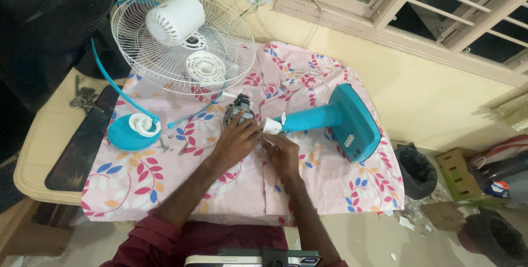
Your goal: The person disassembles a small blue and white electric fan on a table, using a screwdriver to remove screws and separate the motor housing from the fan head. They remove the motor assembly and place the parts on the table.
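Only 1 view exists: a camera worn on the person's head, looking steeply down and forward over the forearms onto a table [44,151] covered by a flowered cloth [165,173]. It sits close above the work, and its wide frame also reaches the wall, window [418,8] and floor.

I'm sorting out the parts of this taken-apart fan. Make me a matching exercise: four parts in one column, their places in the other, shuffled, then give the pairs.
Parts:
1. wire guard
2. teal stand
3. motor
4. small screws

Places:
A. lying on its side, at the right of the cloth
B. on the cloth beside the teal round cap
C. at the far left of the table, a white housing on it
D. under the left hand, near the right hand

Pairs: 1-C, 2-A, 3-D, 4-B
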